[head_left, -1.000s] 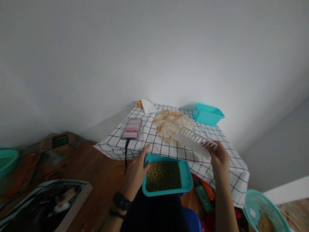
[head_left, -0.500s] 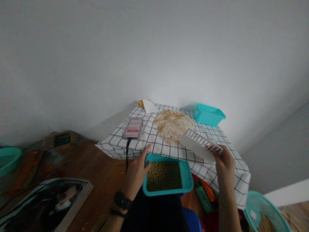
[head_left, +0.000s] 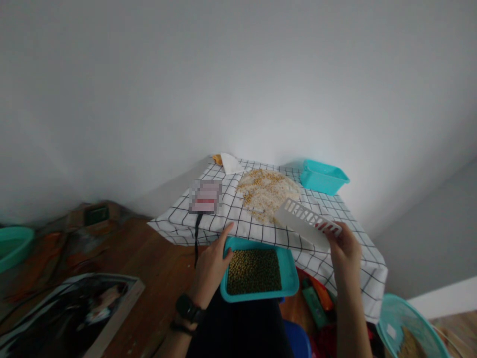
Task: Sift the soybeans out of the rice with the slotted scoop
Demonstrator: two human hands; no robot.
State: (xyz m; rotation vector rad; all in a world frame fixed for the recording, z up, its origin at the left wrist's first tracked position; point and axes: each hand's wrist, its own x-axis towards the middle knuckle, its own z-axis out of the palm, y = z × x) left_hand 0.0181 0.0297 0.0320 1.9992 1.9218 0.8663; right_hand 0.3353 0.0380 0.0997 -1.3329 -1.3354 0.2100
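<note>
My left hand [head_left: 211, 267], with a dark watch on its wrist, holds the left rim of a turquoise plastic tray [head_left: 290, 278]. Its thumb rests at the rim and the index finger points forward. Small green and yellowish beans [head_left: 253, 271] cover the tray's floor. In my right hand [head_left: 346, 246] is a white slotted plastic piece [head_left: 307, 226], gripped at its right end and tilted over the cloth. Its far left end reaches the edge of a pale spread of grains and yellow kernels [head_left: 266, 191], partly hiding it.
A black-and-white checked cloth [head_left: 227, 211] covers the table. On it stand a turquoise bin [head_left: 322, 179] and a blurred pinkish object [head_left: 205, 198] with a dark strap. A turquoise basket [head_left: 406, 328] sits low right; a picture-covered box [head_left: 93, 308] lies lower left.
My right hand and the white slotted piece have shifted very slightly up and left. My left hand and the tray stay where they were.
</note>
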